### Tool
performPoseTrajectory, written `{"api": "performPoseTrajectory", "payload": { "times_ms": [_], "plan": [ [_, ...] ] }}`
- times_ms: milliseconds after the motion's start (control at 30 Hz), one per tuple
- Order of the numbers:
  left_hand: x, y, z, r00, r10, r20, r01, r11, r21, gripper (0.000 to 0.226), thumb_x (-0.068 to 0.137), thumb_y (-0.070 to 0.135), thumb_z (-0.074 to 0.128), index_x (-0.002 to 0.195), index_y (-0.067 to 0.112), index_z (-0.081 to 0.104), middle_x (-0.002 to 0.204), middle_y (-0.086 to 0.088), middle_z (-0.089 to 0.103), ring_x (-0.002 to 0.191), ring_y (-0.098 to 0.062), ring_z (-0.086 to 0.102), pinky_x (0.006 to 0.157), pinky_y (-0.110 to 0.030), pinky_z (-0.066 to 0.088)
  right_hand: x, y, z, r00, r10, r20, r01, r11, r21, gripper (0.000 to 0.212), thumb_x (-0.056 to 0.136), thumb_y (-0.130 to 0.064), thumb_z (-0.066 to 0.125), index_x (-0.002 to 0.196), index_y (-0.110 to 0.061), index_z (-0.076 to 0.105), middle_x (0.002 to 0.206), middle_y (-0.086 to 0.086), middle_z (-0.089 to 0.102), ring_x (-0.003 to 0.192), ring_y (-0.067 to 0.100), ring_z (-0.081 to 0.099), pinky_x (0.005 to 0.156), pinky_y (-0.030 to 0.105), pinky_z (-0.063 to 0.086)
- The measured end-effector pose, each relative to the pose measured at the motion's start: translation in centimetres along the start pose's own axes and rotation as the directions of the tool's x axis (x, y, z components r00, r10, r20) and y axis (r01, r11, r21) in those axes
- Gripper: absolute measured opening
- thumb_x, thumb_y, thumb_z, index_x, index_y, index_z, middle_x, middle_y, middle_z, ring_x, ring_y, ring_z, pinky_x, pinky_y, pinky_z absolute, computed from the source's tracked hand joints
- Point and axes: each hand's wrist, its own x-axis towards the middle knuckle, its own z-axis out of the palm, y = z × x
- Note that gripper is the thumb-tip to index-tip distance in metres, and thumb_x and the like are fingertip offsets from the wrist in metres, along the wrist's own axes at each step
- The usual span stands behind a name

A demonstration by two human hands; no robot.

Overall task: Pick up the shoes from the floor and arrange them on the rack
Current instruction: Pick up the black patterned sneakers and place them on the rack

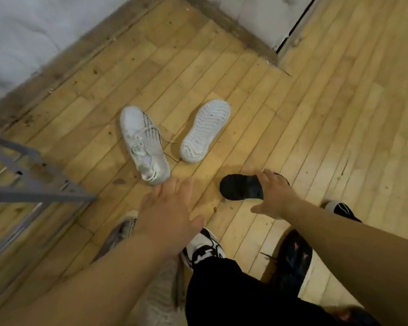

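Note:
A white sneaker lies upright on the wooden floor, its heel toward me. Its mate lies sole-up just to the right. My left hand is open with fingers spread, fingertips just short of the upright sneaker's heel. My right hand is open, resting over the rear of a black shoe without closing on it. A grey metal rack shows at the left edge. A grey shoe lies partly hidden under my left forearm.
My own foot in a black-and-white sneaker stands at the bottom centre. A dark shoe with pink marks lies to its right, and another black-and-white shoe shows behind my right forearm. White walls with a worn baseboard close the far side.

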Motion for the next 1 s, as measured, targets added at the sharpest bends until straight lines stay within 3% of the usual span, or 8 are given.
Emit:
{"api": "performPoseTrajectory", "payload": {
  "times_ms": [100, 200, 367, 500, 633, 833, 900, 1000],
  "plan": [
    [1.6, -0.4, 2.1, 0.999, 0.011, -0.043, -0.012, 1.0, -0.009, 0.087, 0.089, 0.066, 0.05, 0.158, 0.03, 0.011, 0.162, -0.002, 0.019, 0.148, -0.024, 0.021, 0.118, -0.045, 0.03, 1.8, 0.9, 1.8, 0.997, -0.073, -0.019, 0.071, 0.995, -0.071, 0.124, 0.078, -0.054, 0.083, 0.163, -0.027, -0.002, 0.172, 0.001, 0.005, 0.157, 0.034, 0.009, 0.125, 0.051, 0.023],
    [2.0, -0.6, 2.8, 0.999, 0.001, -0.049, -0.002, 1.0, -0.012, 0.089, 0.087, 0.068, 0.05, 0.158, 0.032, 0.011, 0.163, 0.0, 0.019, 0.148, -0.023, 0.02, 0.119, -0.045, 0.028, 3.5, 1.5, 2.9, 0.985, -0.169, -0.044, 0.161, 0.976, -0.146, 0.113, 0.083, -0.045, 0.08, 0.163, -0.03, 0.001, 0.17, -0.001, 0.018, 0.156, 0.031, 0.017, 0.125, 0.048, 0.021],
    [0.2, -0.6, 0.8, 0.991, 0.015, -0.129, -0.012, 1.0, 0.02, 0.091, 0.087, 0.072, 0.048, 0.159, 0.039, 0.002, 0.163, 0.005, 0.017, 0.148, -0.019, 0.022, 0.117, -0.042, 0.032, 3.0, 1.1, 2.2, 0.968, -0.199, -0.154, 0.181, 0.976, -0.124, 0.097, 0.087, -0.04, 0.073, 0.161, -0.035, 0.011, 0.148, -0.002, 0.053, 0.136, 0.025, 0.046, 0.115, 0.043, 0.036],
    [-4.6, 1.2, -3.3, 0.97, 0.059, -0.236, -0.054, 0.998, 0.028, 0.092, 0.086, 0.071, 0.055, 0.159, 0.043, 0.005, 0.162, 0.01, 0.017, 0.146, -0.015, 0.025, 0.115, -0.039, 0.035, -1.8, -1.1, -1.4, 0.937, -0.207, -0.281, 0.254, 0.957, 0.141, 0.101, 0.075, -0.051, 0.078, 0.154, -0.038, 0.016, 0.122, 0.0, 0.062, 0.106, 0.021, 0.059, 0.09, 0.036, 0.054],
    [-8.7, 6.5, -9.1, 0.965, 0.179, -0.193, -0.133, 0.964, 0.23, 0.094, 0.085, 0.072, 0.058, 0.156, 0.052, 0.0, 0.167, 0.009, 0.002, 0.154, -0.018, 0.012, 0.122, -0.042, 0.027, -9.1, -1.5, -7.2, 0.892, -0.284, -0.353, 0.414, 0.827, 0.381, 0.076, 0.068, -0.051, 0.084, 0.12, -0.034, 0.031, 0.102, -0.007, 0.062, 0.087, 0.012, 0.063, 0.068, 0.033, 0.057],
    [-11.3, 16.3, -13.3, 0.915, 0.371, -0.156, -0.336, 0.917, 0.214, 0.084, 0.08, 0.063, 0.073, 0.148, 0.063, 0.024, 0.163, 0.03, -0.015, 0.155, -0.01, 0.0, 0.122, -0.043, 0.024, -17.1, 3.6, -12.3, 0.829, -0.437, -0.349, 0.554, 0.55, 0.625, 0.07, 0.065, -0.042, 0.09, 0.108, -0.025, 0.038, 0.122, -0.007, 0.068, 0.112, 0.015, 0.066, 0.093, 0.044, 0.058],
    [-11.2, 18.5, -12.9, 0.901, 0.415, -0.128, -0.396, 0.906, 0.15, 0.076, 0.082, 0.049, 0.079, 0.144, 0.06, 0.036, 0.163, 0.029, -0.004, 0.152, -0.011, 0.016, 0.118, -0.033, 0.032, -18.8, 5.8, -12.1, 0.825, -0.459, -0.331, 0.528, 0.415, 0.741, 0.069, 0.067, -0.029, 0.089, 0.112, -0.015, 0.039, 0.123, -0.001, 0.072, 0.111, 0.02, 0.07, 0.094, 0.045, 0.058],
    [-10.4, 20.0, -10.7, 0.879, 0.438, -0.187, -0.447, 0.895, -0.004, 0.059, 0.087, 0.03, 0.077, 0.135, 0.055, 0.052, 0.142, 0.02, 0.041, 0.12, 0.003, 0.05, 0.086, -0.003, 0.039, -20.3, 8.6, -10.9, 0.842, -0.458, -0.285, 0.435, 0.263, 0.861, 0.07, 0.066, -0.024, 0.086, 0.12, -0.009, 0.043, 0.122, 0.008, 0.074, 0.106, 0.028, 0.073, 0.086, 0.041, 0.058]
  ]
}}
